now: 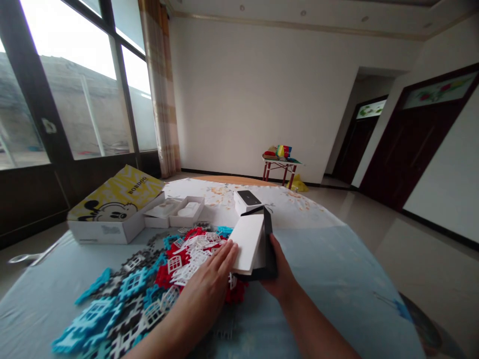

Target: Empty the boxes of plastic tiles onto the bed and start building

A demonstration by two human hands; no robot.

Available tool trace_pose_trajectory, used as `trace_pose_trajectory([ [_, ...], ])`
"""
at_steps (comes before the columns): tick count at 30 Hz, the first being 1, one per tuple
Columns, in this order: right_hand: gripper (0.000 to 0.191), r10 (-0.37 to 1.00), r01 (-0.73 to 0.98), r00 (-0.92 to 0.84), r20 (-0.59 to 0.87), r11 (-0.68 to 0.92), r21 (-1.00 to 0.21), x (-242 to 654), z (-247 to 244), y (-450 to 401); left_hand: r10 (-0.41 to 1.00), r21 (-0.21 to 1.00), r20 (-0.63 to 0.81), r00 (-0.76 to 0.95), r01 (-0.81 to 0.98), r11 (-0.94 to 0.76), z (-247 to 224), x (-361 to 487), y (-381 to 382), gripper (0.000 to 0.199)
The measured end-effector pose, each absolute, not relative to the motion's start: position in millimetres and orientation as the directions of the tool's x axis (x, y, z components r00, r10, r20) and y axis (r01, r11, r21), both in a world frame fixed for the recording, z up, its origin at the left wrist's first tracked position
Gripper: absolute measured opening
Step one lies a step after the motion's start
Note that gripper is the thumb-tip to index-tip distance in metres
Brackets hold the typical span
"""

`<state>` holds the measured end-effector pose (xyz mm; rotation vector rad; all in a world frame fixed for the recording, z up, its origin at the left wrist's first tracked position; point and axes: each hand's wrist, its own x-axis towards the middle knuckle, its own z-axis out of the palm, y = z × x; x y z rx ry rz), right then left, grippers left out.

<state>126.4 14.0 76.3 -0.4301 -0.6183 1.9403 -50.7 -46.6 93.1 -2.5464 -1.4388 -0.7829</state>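
A black box [270, 249], open at the top, is tilted in my right hand [282, 271], whose fingers wrap round its right side and underside. A flat white piece [247, 242] lies slanted across the box, partly over its left edge. My left hand [215, 274] rests its outstretched fingers, held close together, against the left edge of the white piece; the thumb is hidden. Under and beside my left hand lies a heap of plastic pieces in white [198, 252], red [163, 275], blue [133, 282] and grey. Just behind the black box sits a white phone box [247, 200] with a dark top.
A white shoe box [99, 233] with a yellow cartoon lid [121, 197] stands at the left, beside small open white boxes [187, 211]. The round table has a light blue and floral cloth [318, 279]. A small table [280, 162] with items stands by the wall.
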Motion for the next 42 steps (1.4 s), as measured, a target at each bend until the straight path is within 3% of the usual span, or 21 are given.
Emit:
trace_pose_trajectory([
  [5, 0.054, 0.897, -0.715, -0.442, -0.020, -0.366, -0.596, 125.2, 78.4, 14.0, 0.773, 0.200, 0.422, 0.474, 0.783, -0.589, 109.4, -45.4, -34.9, 0.063],
  [8, 0.048, 0.913, -0.730, -0.408, -0.014, -0.335, -0.596, 126.8, 80.4, 14.2, 0.792, 0.314, 0.407, 0.456, 0.744, -0.590, 115.5, -47.5, -29.8, 0.063],
  [10, 0.047, 0.919, -0.741, -0.395, -0.005, -0.322, -0.590, 128.2, 81.5, 14.9, 0.828, 0.483, 0.397, 0.395, 0.677, -0.555, 117.5, -48.2, -27.7, 0.064],
  [12, 0.046, 0.931, -0.764, -0.365, 0.003, -0.298, -0.572, 129.2, 82.0, 16.2, 0.904, 0.735, 0.336, 0.264, 0.527, -0.427, 118.7, -45.7, -25.6, 0.069],
  [14, 0.045, 0.945, -0.794, -0.326, 0.004, -0.272, -0.544, 129.4, 81.6, 17.8, 0.981, 0.944, 0.171, 0.091, 0.270, -0.189, 120.5, -39.2, -23.9, 0.076],
  [15, 0.045, 0.950, -0.808, -0.311, 0.006, -0.261, -0.528, 129.4, 81.1, 18.7, 0.997, 0.990, 0.058, 0.042, 0.124, -0.063, 122.0, -34.8, -23.6, 0.078],
  [18, 0.045, 0.960, -0.838, -0.279, 0.025, -0.231, -0.495, 129.8, 79.3, 21.0, 0.979, 0.970, -0.158, 0.129, -0.164, 0.178, 128.4, -20.7, -25.7, 0.066],
  [20, 0.047, 0.962, -0.845, -0.269, 0.044, -0.214, -0.490, 131.0, 78.3, 22.3, 0.954, 0.945, -0.173, 0.244, -0.231, 0.231, 132.4, -13.4, -27.6, 0.053],
  [23, 0.050, 0.963, -0.850, -0.265, 0.047, -0.210, -0.482, 133.7, 77.8, 23.7, 0.945, 0.914, -0.195, 0.263, -0.300, 0.272, 133.9, -7.6, -25.3, 0.043],
  [28, 0.050, 0.971, -0.867, -0.239, -0.001, -0.214, -0.450, 136.8, 76.1, 27.0, 0.912, 0.855, -0.244, 0.330, -0.371, 0.363, 128.8, -5.2, -12.7, 0.035],
  [33, 0.048, 0.988, -0.875, -0.156, -0.001, -0.138, -0.465, 139.1, 75.1, 32.9, 0.898, 0.841, -0.194, 0.395, -0.404, 0.359, 126.9, -8.8, -3.4, 0.036],
  [42, 0.048, 0.971, -0.793, -0.238, 0.005, -0.192, -0.578, 132.3, 80.6, 31.8, 0.918, 0.803, -0.301, 0.257, -0.451, 0.389, 128.3, -33.0, 16.1, 0.025],
])
